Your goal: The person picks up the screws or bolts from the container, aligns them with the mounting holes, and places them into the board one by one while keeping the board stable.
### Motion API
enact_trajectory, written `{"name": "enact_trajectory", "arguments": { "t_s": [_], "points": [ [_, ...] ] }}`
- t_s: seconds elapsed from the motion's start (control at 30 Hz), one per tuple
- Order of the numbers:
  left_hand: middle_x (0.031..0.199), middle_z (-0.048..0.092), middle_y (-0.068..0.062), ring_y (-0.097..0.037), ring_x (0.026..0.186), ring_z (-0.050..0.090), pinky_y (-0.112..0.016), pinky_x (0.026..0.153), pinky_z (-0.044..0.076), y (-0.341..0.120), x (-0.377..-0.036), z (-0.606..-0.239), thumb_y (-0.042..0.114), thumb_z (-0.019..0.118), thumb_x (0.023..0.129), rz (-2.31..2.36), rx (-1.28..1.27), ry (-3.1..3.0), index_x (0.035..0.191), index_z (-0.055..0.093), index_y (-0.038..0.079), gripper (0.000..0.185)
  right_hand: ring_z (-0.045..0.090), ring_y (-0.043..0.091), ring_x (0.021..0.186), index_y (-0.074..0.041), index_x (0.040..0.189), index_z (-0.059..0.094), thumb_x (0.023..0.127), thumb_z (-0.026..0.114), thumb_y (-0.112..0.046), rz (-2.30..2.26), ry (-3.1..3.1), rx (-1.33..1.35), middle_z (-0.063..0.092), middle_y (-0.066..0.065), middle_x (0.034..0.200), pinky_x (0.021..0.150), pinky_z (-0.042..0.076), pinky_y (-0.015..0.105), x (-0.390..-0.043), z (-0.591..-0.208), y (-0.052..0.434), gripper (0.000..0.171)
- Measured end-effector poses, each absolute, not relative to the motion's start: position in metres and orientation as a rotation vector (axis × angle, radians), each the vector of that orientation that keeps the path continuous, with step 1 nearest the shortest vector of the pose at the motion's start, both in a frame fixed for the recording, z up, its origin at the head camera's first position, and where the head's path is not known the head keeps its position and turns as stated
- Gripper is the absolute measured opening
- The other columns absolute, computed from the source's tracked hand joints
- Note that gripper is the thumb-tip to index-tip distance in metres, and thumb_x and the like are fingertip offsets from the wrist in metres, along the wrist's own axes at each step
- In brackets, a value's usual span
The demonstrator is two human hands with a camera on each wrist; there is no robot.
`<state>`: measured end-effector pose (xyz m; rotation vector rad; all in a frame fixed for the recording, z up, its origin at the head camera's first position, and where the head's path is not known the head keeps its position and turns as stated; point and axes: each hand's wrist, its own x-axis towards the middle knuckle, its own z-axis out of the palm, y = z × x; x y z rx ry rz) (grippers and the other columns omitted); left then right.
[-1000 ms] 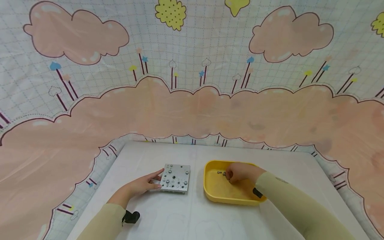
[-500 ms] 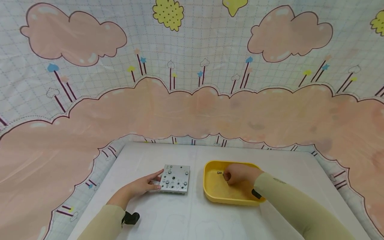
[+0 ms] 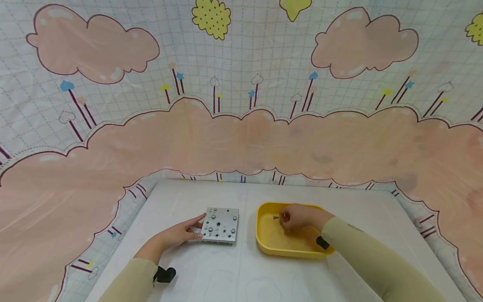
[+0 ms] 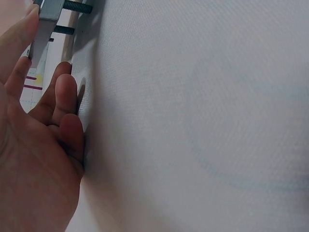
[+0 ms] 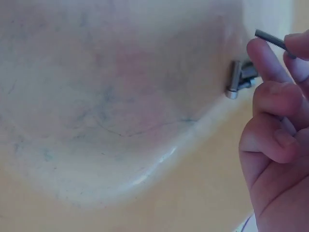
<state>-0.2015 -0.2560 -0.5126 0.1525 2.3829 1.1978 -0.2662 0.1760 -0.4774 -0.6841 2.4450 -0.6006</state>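
My left hand (image 3: 175, 235) grips the left edge of a square silver metal plate (image 3: 222, 218), with index finger at the far corner and thumb at the near one. Several screw heads and holes dot the plate's top, and threaded screws (image 4: 77, 7) stick out beneath it in the left wrist view. Over the yellow tray (image 3: 273, 241), my right hand (image 3: 299, 216) pinches a screw (image 5: 271, 38) between thumb and fingers; its head is hidden by the fingertips. More socket-head screws (image 5: 233, 79) lie on the tray floor just past that hand.
The plate and tray stand side by side on a white-covered table (image 3: 188, 193), a gap between them. A patterned cloth (image 3: 241, 138) hangs behind. Black wrist devices (image 3: 164, 274) sit at both cuffs. The tray's raised rim surrounds my right hand.
My right hand has shifted slightly left and turned within the tray, and its fingers now cover one of the two screws seen there earlier. The left hand and plate stay put.
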Motion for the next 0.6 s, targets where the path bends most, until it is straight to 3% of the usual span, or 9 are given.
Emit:
{"name": "enact_trajectory", "arguments": {
  "t_s": [0.4, 0.6],
  "points": [
    [0.141, 0.051, -0.009, -0.032, 0.132, 0.041, -0.063, 0.109, 0.025, -0.259, -0.201, -0.512, 0.035, 0.076, 0.086, 1.208, 0.149, 2.374, 0.156, 0.033, 0.030, 0.083, 0.060, 0.015, 0.073, -0.013, 0.093, 0.064, 0.090, 0.070, -0.009, -0.795, 2.454, -0.811, 0.064, -0.004, 0.085, 0.066, 0.050, 0.028, -0.276, -0.458, 0.168, 0.008],
    [0.141, 0.051, -0.007, -0.031, 0.132, 0.042, -0.063, 0.109, 0.025, -0.258, -0.202, -0.513, 0.037, 0.077, 0.084, 1.211, 0.127, 2.376, 0.155, 0.034, 0.033, 0.083, 0.057, 0.016, 0.078, -0.016, 0.094, 0.066, 0.091, 0.069, -0.013, -0.843, 2.476, -0.841, 0.063, -0.005, 0.087, 0.068, 0.050, 0.030, -0.277, -0.448, 0.157, 0.005]
  ]
}}
